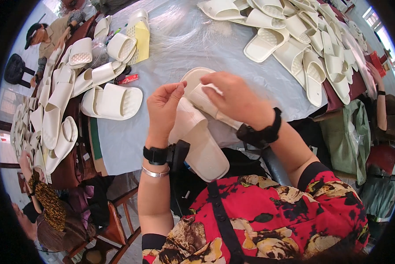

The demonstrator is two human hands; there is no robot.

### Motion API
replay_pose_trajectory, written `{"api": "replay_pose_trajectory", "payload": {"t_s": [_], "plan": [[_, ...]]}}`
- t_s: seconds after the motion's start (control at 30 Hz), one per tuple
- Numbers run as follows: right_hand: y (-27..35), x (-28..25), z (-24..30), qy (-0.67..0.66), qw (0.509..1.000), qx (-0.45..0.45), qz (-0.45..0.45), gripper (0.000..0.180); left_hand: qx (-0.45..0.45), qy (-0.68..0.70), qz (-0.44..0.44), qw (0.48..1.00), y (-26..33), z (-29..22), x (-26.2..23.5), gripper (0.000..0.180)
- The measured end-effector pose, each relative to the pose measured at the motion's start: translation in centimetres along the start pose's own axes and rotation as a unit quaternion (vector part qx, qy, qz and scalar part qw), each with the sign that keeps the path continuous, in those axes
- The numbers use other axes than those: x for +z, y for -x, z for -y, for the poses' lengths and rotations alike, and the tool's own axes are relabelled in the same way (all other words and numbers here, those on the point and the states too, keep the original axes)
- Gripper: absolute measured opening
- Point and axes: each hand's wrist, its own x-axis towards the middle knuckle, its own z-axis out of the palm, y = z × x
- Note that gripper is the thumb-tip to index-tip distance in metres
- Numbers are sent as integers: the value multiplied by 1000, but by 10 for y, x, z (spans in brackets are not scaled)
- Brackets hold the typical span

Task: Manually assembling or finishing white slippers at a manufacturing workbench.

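Two cream slippers lie in front of me at the table's near edge. One slipper (204,160) points its sole end toward my body, its strap just under my left hand. Behind it, the other slipper (196,75) is partly covered by my right hand. My left hand (162,108) is raised over the first slipper, thumb and forefinger pinched together; anything between them is too small to make out. My right hand (237,97) hovers over the second slipper's strap, slightly blurred, with thumb and forefinger apart and nothing visible between them.
A large heap of cream slippers (298,26) covers the far right; more slippers (113,101) lie at the left, near a yellow paper (141,42) and a red tag (129,79). Clear plastic film (184,31) covers the blue-grey tabletop (171,57). Other people work at both sides.
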Motion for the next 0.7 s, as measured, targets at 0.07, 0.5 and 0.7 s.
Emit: {"api": "replay_pose_trajectory", "payload": {"t_s": [0.07,0.5,0.7], "plan": [[-2,26,0,-30,999,7,16,18,14,-6,-18,1000,8,0,1,16],[-4,50,-13,-59,997,-27,31,7,61,-6,-149,987,22,14,7,12],[2,48,-8,-93,995,-31,4,6,17,-44,-120,992,30,11,-1,12]]}}
